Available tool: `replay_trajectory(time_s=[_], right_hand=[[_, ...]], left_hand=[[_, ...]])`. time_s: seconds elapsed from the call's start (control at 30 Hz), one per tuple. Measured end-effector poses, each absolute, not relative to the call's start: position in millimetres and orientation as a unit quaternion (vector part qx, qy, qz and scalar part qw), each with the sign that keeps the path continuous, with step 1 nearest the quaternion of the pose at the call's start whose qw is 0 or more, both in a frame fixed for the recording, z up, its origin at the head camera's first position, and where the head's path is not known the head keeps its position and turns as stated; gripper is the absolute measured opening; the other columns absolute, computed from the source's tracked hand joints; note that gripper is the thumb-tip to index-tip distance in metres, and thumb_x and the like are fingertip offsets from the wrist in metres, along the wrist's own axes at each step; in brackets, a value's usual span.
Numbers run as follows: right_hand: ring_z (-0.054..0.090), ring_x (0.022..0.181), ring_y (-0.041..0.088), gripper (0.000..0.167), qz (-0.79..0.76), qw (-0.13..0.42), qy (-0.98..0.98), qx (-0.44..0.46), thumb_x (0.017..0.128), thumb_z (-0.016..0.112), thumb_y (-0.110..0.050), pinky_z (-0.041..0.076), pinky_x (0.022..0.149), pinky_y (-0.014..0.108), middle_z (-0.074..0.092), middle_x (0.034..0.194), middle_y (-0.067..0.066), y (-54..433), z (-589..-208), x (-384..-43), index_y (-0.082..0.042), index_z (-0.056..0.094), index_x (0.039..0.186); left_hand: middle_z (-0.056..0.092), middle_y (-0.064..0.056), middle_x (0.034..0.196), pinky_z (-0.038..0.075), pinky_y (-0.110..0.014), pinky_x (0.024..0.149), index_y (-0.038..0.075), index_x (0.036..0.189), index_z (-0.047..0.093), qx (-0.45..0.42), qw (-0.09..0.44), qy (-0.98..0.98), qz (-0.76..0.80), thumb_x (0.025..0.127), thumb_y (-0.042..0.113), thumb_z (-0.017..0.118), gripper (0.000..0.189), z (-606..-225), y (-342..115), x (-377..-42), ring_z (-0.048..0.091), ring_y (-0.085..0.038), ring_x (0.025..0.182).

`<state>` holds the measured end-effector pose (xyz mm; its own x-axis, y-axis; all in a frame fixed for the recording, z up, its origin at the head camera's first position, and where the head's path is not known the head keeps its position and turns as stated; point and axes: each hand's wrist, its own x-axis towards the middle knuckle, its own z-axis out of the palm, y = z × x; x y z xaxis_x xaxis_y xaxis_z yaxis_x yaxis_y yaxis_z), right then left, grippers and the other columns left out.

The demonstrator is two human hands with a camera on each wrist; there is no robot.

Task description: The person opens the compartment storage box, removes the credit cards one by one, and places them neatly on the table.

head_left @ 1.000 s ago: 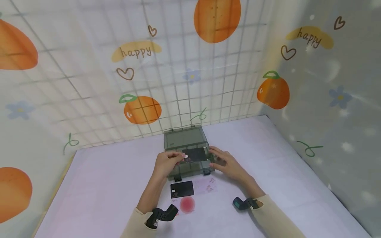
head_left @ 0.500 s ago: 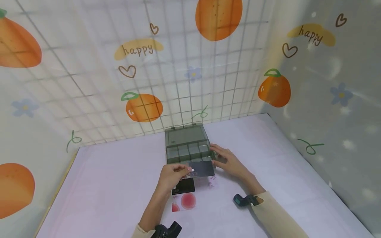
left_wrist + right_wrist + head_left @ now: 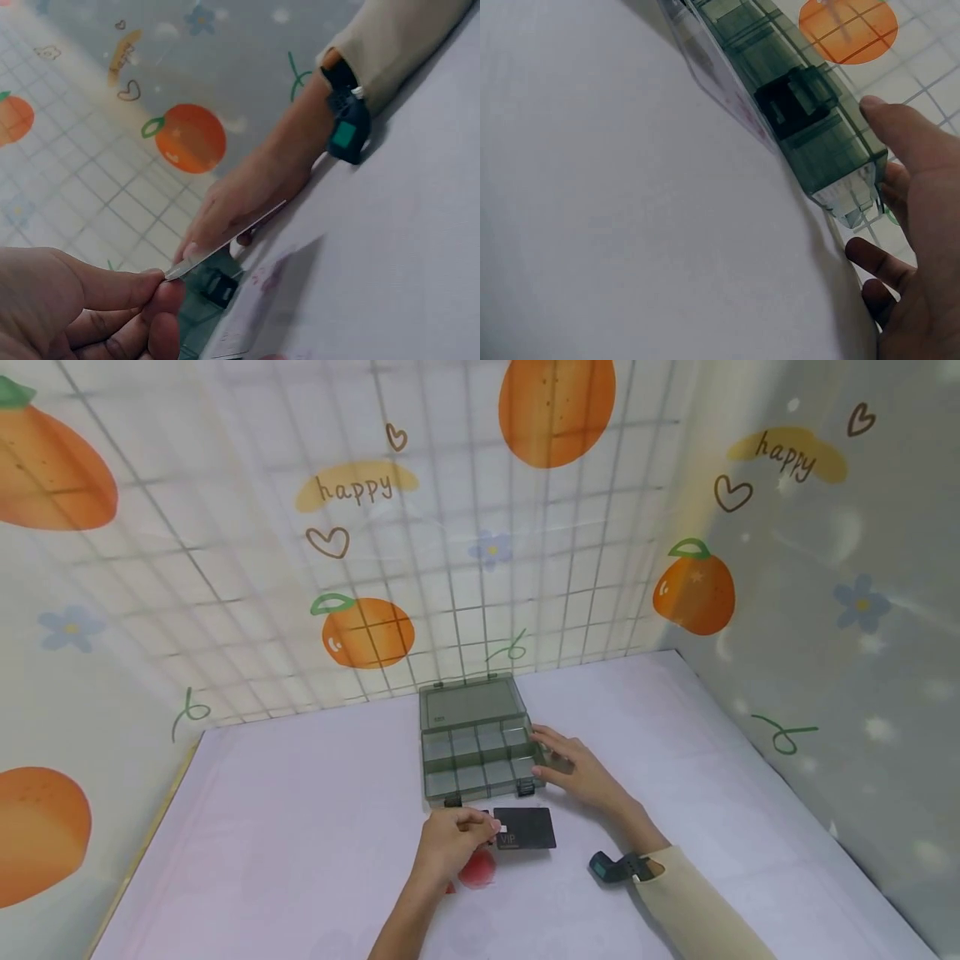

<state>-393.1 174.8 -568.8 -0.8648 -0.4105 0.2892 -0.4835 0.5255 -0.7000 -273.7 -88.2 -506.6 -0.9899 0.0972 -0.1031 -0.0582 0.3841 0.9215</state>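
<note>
My left hand pinches a black VIP card between thumb and fingers, in front of the box. Seen from the left wrist, the card is nearly edge-on and raised above the table. A translucent green compartment box stands with its lid laid back, its divided compartments facing up. My right hand rests at the box's right end, thumb by the front corner and fingers loosely bent along the side. Under the left hand lies a card with a pink-red circle, partly hidden.
A pale card with pinkish-purple flowers lies on the table in front of the box's latch. A white cloth covers the table. Behind it hangs a curtain printed with oranges.
My left hand has carried the black card from over the box toward me, to just before its front edge. The table's other black card is now mostly hidden. My right hand stays at the box.
</note>
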Motion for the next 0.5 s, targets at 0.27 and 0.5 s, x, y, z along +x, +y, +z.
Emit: replay_trajectory(time_s=[0.27,0.5], right_hand=[[0.049,0.119,0.022,0.066,0.413,0.057,-0.869,0.267,0.095,0.069,-0.042,0.039,0.103,0.053,0.033,0.160,-0.009,175.2,-570.2,-394.5,-0.015,0.047,0.151],[0.050,0.118,0.020,0.067,0.409,0.059,-0.872,0.262,0.095,0.068,-0.045,0.040,0.101,0.056,0.033,0.160,-0.008,175.7,-569.2,-393.3,-0.016,0.046,0.151]], left_hand=[[0.070,-0.005,0.067,0.056,-0.034,0.052,0.007,0.081,0.077,0.015,0.074,0.827,0.557,0.085,0.023,0.081,0.017,-515.3,-81.9,-262.3,0.066,-0.019,0.058],[0.070,-0.005,0.067,0.058,-0.033,0.053,0.007,0.080,0.077,0.002,0.084,0.820,0.566,0.085,0.019,0.081,0.013,-518.8,-80.1,-258.4,0.066,-0.017,0.058]])
